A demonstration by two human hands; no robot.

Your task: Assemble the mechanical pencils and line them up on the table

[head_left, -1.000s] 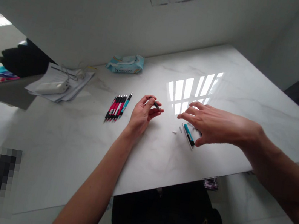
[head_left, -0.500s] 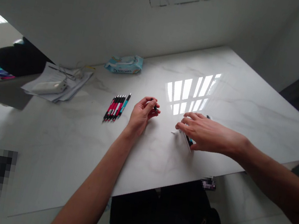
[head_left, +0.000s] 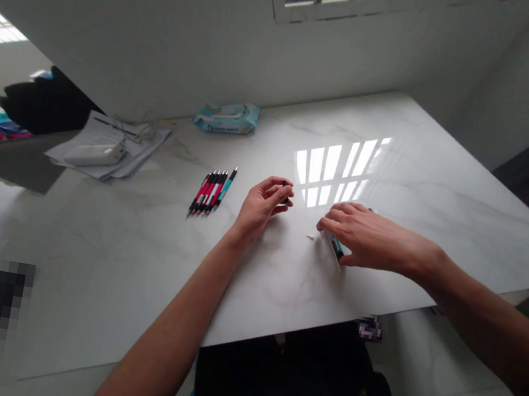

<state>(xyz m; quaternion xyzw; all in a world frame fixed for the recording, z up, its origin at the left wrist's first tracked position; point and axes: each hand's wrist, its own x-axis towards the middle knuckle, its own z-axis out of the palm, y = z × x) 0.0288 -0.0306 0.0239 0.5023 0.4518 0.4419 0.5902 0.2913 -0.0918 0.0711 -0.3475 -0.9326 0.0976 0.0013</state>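
My left hand (head_left: 263, 206) is raised just over the tabletop, thumb and fingers pinched on a small black piece (head_left: 287, 193), mostly hidden by the fingers. To its right, my right hand (head_left: 357, 235) arches over a thin white-edged holder (head_left: 338, 259), thumb at the near end and fingers along its far side. Part of a turquoise and black pen (head_left: 335, 245) shows under the palm; the hand covers the rest. A tiny white piece (head_left: 310, 237) lies between my hands. Left of my left hand, several red and black pens (head_left: 207, 194) lie side by side with a turquoise pen (head_left: 226, 188).
A light blue wipes pack (head_left: 227, 117) lies against the wall. At the back left, papers (head_left: 133, 159) lie under a white power strip (head_left: 96, 154) and cables. The marble-patterned table (head_left: 247, 303) has its front edge close to my lap.
The view has shifted slightly, so things sit a little further right and lower. My left hand keeps its pinch, and my right hand stays over the holder.
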